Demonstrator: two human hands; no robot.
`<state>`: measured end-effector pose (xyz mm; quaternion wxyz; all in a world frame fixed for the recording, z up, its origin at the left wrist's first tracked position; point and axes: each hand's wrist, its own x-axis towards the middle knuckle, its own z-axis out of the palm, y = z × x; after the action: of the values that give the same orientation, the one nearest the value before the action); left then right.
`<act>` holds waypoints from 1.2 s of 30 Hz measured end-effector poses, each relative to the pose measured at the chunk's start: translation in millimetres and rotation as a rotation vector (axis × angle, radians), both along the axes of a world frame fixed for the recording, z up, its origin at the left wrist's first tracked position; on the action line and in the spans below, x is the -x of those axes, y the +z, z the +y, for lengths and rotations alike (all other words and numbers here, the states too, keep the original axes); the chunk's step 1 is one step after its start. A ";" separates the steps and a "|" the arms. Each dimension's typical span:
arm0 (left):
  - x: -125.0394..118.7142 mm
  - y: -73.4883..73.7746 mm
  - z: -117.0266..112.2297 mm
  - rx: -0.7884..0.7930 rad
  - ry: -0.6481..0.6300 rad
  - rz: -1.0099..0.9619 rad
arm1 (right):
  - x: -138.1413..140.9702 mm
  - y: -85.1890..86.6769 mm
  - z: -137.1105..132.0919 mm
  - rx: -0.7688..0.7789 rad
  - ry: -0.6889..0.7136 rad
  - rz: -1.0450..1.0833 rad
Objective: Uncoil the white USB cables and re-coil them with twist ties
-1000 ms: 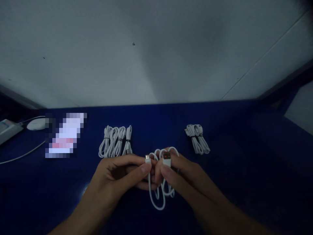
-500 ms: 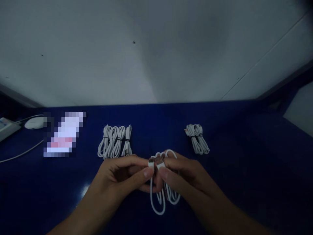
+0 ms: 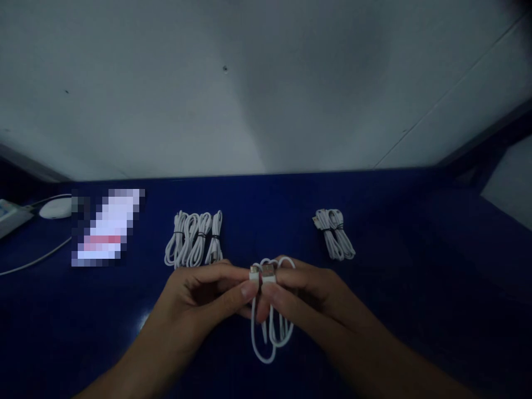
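Observation:
Between my two hands is a white USB cable, its loops hanging below my fingers. My left hand pinches the smaller plug between thumb and forefinger. In my right hand the larger USB-A plug is pinched the same way, its metal end facing up. The two plugs stand side by side with a narrow gap. Part of the coil is hidden behind my right fingers.
Several tied white cable bundles lie at the left on the blue table. More tied cables lie at the right. A bright, pixelated flat object and a white rounded device with a cord are farther left. A pale wall rises behind.
Both plugs have turned slightly, and the larger one now stands more upright beside the smaller. My hands have shifted a little left in view, still holding the cable.

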<state>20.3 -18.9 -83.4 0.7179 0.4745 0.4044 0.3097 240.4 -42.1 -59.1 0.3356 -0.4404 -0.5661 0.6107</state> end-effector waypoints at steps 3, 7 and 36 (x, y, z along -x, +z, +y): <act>0.6 -2.2 0.3 0.008 -0.002 0.005 | -0.8 2.0 -0.3 -0.043 0.042 -0.027; 0.6 -0.1 1.0 0.016 0.005 0.025 | -1.2 2.0 -1.9 -0.060 0.050 -0.016; -3.7 3.5 3.8 0.017 0.019 -0.020 | 0.7 -1.8 -8.5 -0.135 0.013 -0.164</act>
<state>23.9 -15.0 -79.9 0.7229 0.4615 0.4043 0.3177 239.7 -50.6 -60.8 0.3128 -0.4616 -0.6346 0.5351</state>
